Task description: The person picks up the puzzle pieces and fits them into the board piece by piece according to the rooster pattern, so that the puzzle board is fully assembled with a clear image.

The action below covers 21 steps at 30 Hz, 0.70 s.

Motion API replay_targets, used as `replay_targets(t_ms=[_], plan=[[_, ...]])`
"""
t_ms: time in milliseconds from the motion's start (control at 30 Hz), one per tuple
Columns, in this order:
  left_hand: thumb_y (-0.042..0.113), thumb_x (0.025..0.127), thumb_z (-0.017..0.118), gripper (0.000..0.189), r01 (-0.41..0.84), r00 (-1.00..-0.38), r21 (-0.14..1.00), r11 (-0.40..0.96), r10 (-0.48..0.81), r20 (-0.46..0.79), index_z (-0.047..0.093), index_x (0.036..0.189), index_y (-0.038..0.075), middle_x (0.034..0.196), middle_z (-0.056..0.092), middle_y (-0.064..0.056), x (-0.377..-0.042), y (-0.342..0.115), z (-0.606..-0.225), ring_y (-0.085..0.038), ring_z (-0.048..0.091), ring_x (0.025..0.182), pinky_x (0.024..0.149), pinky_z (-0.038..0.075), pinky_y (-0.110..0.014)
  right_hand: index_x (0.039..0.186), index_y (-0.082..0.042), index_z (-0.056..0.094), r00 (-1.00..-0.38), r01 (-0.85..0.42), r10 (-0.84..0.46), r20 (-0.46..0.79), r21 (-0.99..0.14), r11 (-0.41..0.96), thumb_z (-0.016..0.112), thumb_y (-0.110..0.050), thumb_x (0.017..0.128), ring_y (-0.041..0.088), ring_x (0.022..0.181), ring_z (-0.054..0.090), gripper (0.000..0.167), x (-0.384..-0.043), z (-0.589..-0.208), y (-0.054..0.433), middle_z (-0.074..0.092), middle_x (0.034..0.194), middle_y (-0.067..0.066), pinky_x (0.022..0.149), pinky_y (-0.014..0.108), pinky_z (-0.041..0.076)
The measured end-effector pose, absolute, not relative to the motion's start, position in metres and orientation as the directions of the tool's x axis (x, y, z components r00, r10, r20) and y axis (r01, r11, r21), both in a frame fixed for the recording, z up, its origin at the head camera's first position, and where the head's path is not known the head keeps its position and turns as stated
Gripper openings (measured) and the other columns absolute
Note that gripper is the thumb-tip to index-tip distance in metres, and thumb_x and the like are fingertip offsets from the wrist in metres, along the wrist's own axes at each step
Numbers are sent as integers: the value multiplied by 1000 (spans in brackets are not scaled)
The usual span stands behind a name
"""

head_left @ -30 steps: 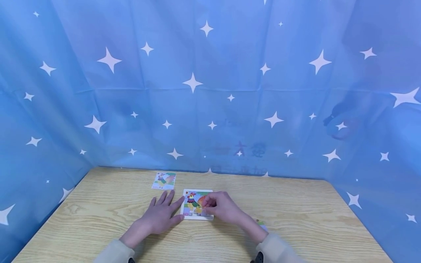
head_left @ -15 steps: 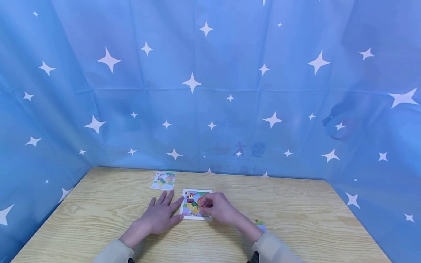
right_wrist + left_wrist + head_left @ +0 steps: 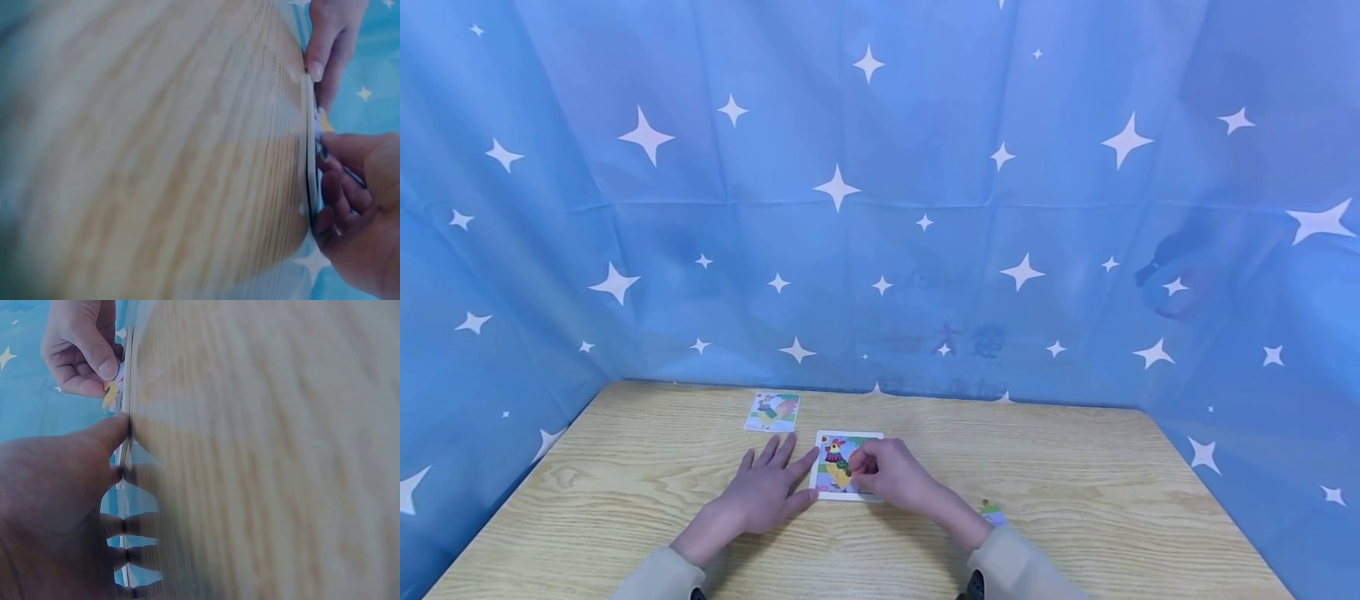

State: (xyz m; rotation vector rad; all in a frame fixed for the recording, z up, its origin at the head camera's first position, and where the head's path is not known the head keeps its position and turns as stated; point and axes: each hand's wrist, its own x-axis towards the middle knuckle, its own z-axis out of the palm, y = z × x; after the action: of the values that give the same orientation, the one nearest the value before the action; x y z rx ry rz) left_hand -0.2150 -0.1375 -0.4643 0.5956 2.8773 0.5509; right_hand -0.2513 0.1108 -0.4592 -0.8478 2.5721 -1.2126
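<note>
A square white-rimmed jigsaw tray (image 3: 842, 497) with a rooster picture lies mid-table in the head view. My left hand (image 3: 767, 493) rests flat on the table with fingers spread, its index finger and thumb touching the tray's left edge. Over the tray's right part, my right hand (image 3: 895, 477) pinches a puzzle piece (image 3: 111, 397) between thumb and curled fingers. In the left wrist view that piece is tilted and partly yellow; the head view hides most of it behind the fingers. The right wrist view shows the right fingers (image 3: 344, 190) low beside the tray's edge.
A rooster picture card (image 3: 772, 412) lies behind the left hand. Right of the right forearm is a loose green-and-blue puzzle piece (image 3: 992, 512), partly covered by the arm. A blue starry curtain (image 3: 880, 208) hangs behind the wooden table (image 3: 1075, 483).
My right hand has moved slightly left across the tray while pinching the piece. The left hand has kept its place at the tray's edge.
</note>
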Motion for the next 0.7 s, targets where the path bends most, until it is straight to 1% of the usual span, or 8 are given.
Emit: replay_targets(t_ms=[133,333,533,700], plan=[[54,105,50,66,369,-908,376,850,416,-47,41,159,16,165,23,-25,-219,-139,-473,-50,14,151,113,15,-74,92,-5,72,-813,-460,-573,102,-716,525,74,1,92,3,73,59,7,-251,-458,108,65,83,-6,66,22,51],[53,105,50,67,364,-907,385,848,417,-60,41,159,14,165,23,-27,-214,-139,-466,-51,14,151,112,15,-75,92,-6,73,-808,-482,-579,108,-688,543,75,0,92,1,72,58,6,-250,-455,105,66,84,-6,67,22,50],[49,106,51,64,358,-903,397,845,422,-83,40,159,14,164,23,-27,-210,-137,-456,-51,14,151,112,14,-76,93,-7,72,-806,-475,-585,93,-691,545,77,-1,91,3,70,54,7,-250,-456,107,63,83,-7,65,22,48],[49,106,53,65,346,-909,393,852,408,-84,41,159,14,164,24,-27,-209,-136,-453,-50,16,151,112,16,-75,93,-8,71,-796,-494,-595,109,-684,536,79,-3,90,6,74,53,9,-250,-459,109,59,87,-4,66,23,48]])
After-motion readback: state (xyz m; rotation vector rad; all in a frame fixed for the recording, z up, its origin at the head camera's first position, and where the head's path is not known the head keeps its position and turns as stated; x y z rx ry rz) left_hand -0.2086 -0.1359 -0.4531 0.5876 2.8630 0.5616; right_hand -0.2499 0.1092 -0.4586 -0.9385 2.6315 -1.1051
